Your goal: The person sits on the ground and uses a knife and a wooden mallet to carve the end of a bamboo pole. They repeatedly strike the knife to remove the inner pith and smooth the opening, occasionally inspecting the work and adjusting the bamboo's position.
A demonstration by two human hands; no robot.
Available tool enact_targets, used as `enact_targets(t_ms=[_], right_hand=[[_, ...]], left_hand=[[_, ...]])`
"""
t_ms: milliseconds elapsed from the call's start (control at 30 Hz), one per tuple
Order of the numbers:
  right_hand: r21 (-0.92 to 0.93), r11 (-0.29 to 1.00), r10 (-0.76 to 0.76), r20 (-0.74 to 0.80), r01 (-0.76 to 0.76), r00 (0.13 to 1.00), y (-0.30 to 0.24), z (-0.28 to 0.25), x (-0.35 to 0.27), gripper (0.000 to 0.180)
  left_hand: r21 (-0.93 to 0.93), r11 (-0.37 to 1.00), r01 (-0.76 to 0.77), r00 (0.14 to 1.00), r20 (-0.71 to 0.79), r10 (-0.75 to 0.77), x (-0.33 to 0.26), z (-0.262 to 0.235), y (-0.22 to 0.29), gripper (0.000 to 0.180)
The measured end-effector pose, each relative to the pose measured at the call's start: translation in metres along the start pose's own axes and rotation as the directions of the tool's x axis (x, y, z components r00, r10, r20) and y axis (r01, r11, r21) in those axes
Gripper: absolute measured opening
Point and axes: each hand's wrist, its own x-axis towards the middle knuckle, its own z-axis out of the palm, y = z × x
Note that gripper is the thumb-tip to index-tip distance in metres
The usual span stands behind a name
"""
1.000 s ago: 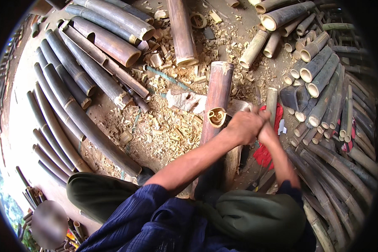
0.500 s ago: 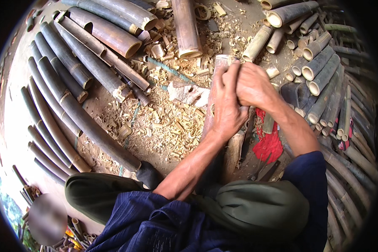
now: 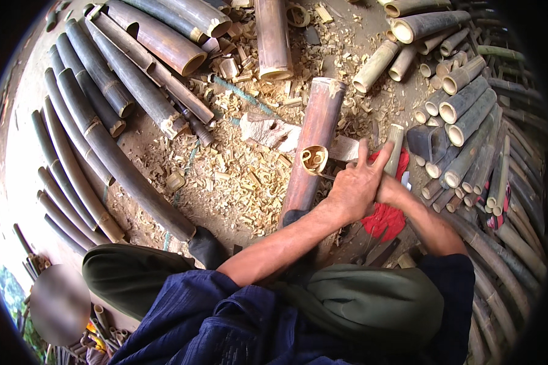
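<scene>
A brown bamboo tube [image 3: 323, 115] lies lengthwise before me. In its upper side is a cut hole [image 3: 314, 159] with curled pale shavings in it. My left hand [image 3: 354, 187] is right of the hole, with two fingers stretched out and apart. A thin dark tip shows between it and the hole; what it belongs to is hidden. My right hand [image 3: 388, 187] lies mostly behind the left, and its fingers are hidden. Close to the fingertips stands a short pale bamboo piece [image 3: 396, 146], in front of a red cloth [image 3: 383, 222].
Long dark bamboo poles [image 3: 97, 143] lie at the left. Cut bamboo tubes [image 3: 463, 115] are heaped at the right. Wood shavings [image 3: 243, 188] cover the ground around a pale wood block [image 3: 271, 132]. My dark-covered foot [image 3: 207, 246] is by a pole end.
Both hands have come off the tube's far end and moved toward me and to the right. The hole, mostly covered before, now shows.
</scene>
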Motion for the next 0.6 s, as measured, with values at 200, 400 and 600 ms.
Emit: enact_targets(t_ms=[200, 400, 600], right_hand=[[0.558, 0.823, 0.23, -0.152, -0.109, 0.961, 0.008, 0.093, 0.01, 0.056], [-0.236, 0.956, -0.222, -0.19, 0.175, 0.956, 0.039, 0.114, 0.044, 0.053], [-0.113, 0.968, -0.219, 0.04, 0.223, 0.975, -0.045, 0.007, 0.001, 0.038]], left_hand=[[0.141, 0.988, -0.065, 0.935, 0.356, 0.011, -0.006, -0.012, -0.012, 0.1], [0.269, 0.947, -0.176, 0.852, 0.523, 0.01, -0.012, -0.032, -0.018, 0.099], [-0.028, 0.999, 0.019, 0.965, -0.259, -0.025, -0.035, 0.015, -0.002, 0.098]])
